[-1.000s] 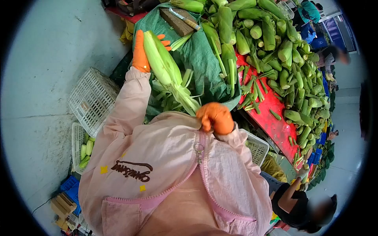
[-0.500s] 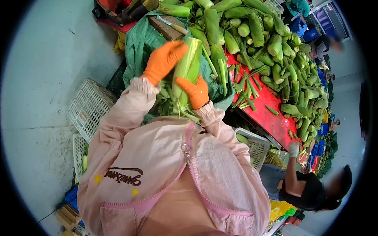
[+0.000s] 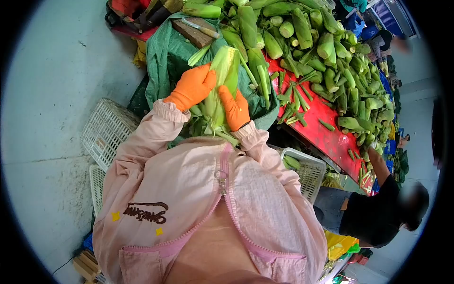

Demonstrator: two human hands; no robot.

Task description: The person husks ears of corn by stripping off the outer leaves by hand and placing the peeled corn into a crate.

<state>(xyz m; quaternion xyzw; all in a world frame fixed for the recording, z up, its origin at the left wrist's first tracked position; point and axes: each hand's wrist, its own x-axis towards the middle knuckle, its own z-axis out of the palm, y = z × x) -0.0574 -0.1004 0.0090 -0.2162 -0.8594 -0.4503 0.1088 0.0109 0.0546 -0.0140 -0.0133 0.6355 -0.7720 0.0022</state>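
Observation:
An ear of corn (image 3: 221, 66) stands nearly upright between my two hands, its pale tip pointing away from me and part of its green husk loosened. My left hand (image 3: 193, 87), in an orange glove, has its fingers curled on the ear's upper left side. My right hand (image 3: 235, 110), also orange-gloved, holds the ear from the right with the thumb along it. Below hang loose husk leaves (image 3: 215, 128). Green sacking (image 3: 163, 61) lies beneath, with a husk strip (image 3: 199, 56) beside a wooden block (image 3: 194, 33) and a knife (image 3: 202, 28) on the block.
Unhusked corn (image 3: 326, 47) is heaped on a red table (image 3: 331, 146), with husk scraps near its edge. White plastic crates (image 3: 106, 135) stand at left, and another crate (image 3: 309, 177) sits at right. A person in black (image 3: 371, 213) reaches over the table at right.
My left hand has come in to the ear and closed on its upper side. A husk strip now lies beside the block. The person at right has reached farther over the table.

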